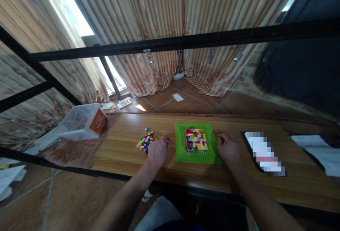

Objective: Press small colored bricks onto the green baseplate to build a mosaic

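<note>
My left hand [159, 148] is on the table with its fingers bent together, beside a loose pile of small coloured building bricks [145, 141]. A few more bricks [170, 140] lie close to its fingertips; what the fingers pinch, if anything, is hidden. A green studded baseplate [180, 156] lies flat between my hands. On its middle sits a block of built-up bricks [196, 140] in red, yellow, white, orange and purple. My right hand [229, 148] is curled at the baseplate's right edge, thumb and forefinger brought together; anything between them is too small to see.
A phone [264, 153] with a blurred screen lies right of my right hand on the wooden table [119, 156]. White paper [318, 151] is at the far right. A clear plastic box [85, 121] with an orange label stands left. A black metal bar [170, 43] crosses beyond the table.
</note>
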Motion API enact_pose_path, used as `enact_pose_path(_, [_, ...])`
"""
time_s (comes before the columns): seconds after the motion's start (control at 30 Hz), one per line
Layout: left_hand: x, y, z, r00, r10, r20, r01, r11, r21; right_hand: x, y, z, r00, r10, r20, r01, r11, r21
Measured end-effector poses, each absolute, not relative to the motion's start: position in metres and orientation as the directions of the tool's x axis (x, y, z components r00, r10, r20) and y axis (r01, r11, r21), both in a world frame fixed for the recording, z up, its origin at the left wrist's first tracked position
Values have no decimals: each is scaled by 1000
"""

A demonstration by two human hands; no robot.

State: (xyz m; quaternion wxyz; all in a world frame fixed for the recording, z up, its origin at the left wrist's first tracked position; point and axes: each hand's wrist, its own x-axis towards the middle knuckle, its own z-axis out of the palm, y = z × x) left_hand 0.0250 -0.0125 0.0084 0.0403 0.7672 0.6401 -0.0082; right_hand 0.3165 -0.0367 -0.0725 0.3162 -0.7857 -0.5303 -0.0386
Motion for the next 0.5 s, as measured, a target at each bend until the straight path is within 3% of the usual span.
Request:
enact_pose_path(0.1, [27, -14, 13, 141, 990, -28, 986, -138, 97, 316, -37, -71, 437, 809, 394, 856, -241, -457])
enact_pose_path(0.2, [32, -17, 19, 192, 980, 45, 942, -196, 273, 315, -36, -70, 434, 811, 391, 859, -241, -452])
enact_pose_path(0.37, [45, -21, 18, 291, 931, 221, 644, -361, 675, 313, -36, -70, 446, 807, 386, 851, -249, -462])
enact_pose_path(0.5, [52, -23, 10, 314, 907, 281, 468, -405, 785, 312, -36, -68, 444, 806, 391, 846, -235, -478])
